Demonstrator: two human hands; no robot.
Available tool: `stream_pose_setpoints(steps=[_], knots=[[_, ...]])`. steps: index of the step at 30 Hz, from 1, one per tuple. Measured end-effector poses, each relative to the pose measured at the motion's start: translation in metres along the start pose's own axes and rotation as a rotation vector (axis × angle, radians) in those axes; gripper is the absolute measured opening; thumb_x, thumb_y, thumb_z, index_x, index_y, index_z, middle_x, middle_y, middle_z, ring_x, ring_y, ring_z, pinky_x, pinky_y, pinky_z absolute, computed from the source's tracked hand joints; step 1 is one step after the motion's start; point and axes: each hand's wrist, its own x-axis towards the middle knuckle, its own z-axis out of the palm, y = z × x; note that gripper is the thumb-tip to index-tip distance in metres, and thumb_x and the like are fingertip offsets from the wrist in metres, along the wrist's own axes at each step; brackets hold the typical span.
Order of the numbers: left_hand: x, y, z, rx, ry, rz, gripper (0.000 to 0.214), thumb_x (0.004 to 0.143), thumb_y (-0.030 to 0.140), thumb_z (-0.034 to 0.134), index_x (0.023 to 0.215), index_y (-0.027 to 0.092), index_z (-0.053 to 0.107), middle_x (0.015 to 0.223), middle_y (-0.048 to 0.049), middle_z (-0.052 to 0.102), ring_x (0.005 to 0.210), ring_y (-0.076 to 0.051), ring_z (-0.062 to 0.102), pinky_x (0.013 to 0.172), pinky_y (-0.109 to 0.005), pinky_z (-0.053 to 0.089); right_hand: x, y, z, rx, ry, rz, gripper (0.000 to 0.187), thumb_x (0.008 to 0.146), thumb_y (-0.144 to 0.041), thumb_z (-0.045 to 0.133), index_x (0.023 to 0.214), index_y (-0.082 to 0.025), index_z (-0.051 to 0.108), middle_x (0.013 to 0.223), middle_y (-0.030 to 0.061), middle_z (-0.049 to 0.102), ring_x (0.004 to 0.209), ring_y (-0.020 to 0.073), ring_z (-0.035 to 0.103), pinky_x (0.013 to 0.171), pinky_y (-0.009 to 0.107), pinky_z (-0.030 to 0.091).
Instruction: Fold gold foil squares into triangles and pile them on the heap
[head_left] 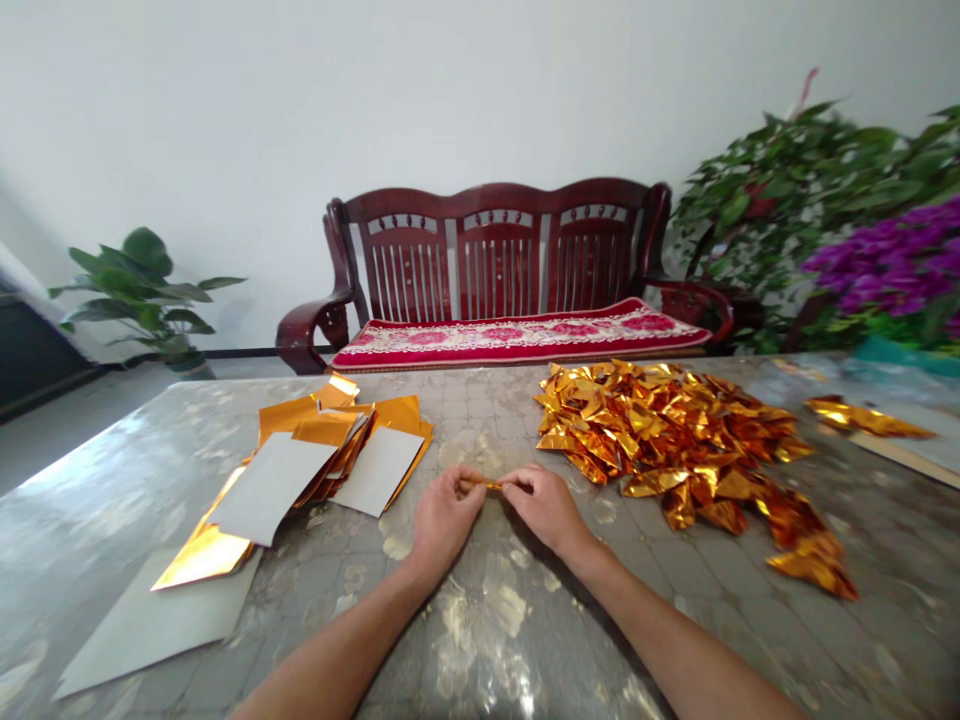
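Fingers (517, 478) of both hands (544, 505) pinching gold foil (491, 485), folded heap's edge (577, 455) just right

Bare forearms (330, 655) angled inward; left hand (448, 512), right hand (544, 507) pinching, close together, knuckles up.

A small piece of gold foil (491, 485) is pinched between the fingertips of the left hand (448, 512) and the right hand (541, 507). It is held roughly level, is largely hidden by the fingers, and only a thin orange-gold sliver is left visible between them.
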Motion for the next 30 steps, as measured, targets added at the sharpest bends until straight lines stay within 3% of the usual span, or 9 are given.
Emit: stream_pose_setpoints(steps=[6,13,24,30], knots=[[0.0,0.001,0.0,0.068,-0.006,0.003,0.019,0.08,0.035,0.06,0.088,0.02,0.07,0.068,0.0018,0.068,0.062,-0.014,0.06,0.057,-0.023,0.036,0.004,0.005,-0.002,0.093,-0.074,0.079,0.022,0.074,-0.017,0.058,0.084,-0.019,0.077,0.085,0.0045,0.076,0.08,0.0192,0.069,0.073,0.027,0.049],[0.001,0.0,-0.002,0.109,-0.024,0.013,0.022,0.081,0.034,0.061,0.097,0.022,0.07,0.075,0.0014,0.071,0.067,-0.014,0.063,0.061,-0.023,0.038,0.002,0.006,0.001,-0.013,-0.066,0.017,0.027,0.07,-0.013,0.061,0.092,-0.018,0.076,0.091,0.0059,0.074,0.081,0.0181,0.067,0.073,0.025,0.048],[-0.002,0.003,-0.002,0.121,-0.032,-0.003,0.02,0.078,0.027,0.06,0.095,0.023,0.07,0.071,0.0033,0.07,0.066,-0.014,0.063,0.058,-0.023,0.036,-0.003,-0.005,0.005,-0.139,-0.035,-0.007,0.02,0.081,-0.015,0.059,0.094,-0.017,0.074,0.092,0.0069,0.069,0.085,0.0181,0.064,0.076,0.026,0.045],[-0.002,0.002,0.0,0.121,-0.021,-0.006,0.022,0.078,0.024,0.058,0.098,0.023,0.067,0.073,0.0036,0.069,0.067,-0.014,0.063,0.06,-0.023,0.037,-0.003,-0.008,0.006,-0.223,-0.022,-0.035,0.021,0.087,-0.016,0.055,0.086,-0.02,0.076,0.086,0.0044,0.068,0.083,0.016,0.063,0.073,0.024,0.042]])
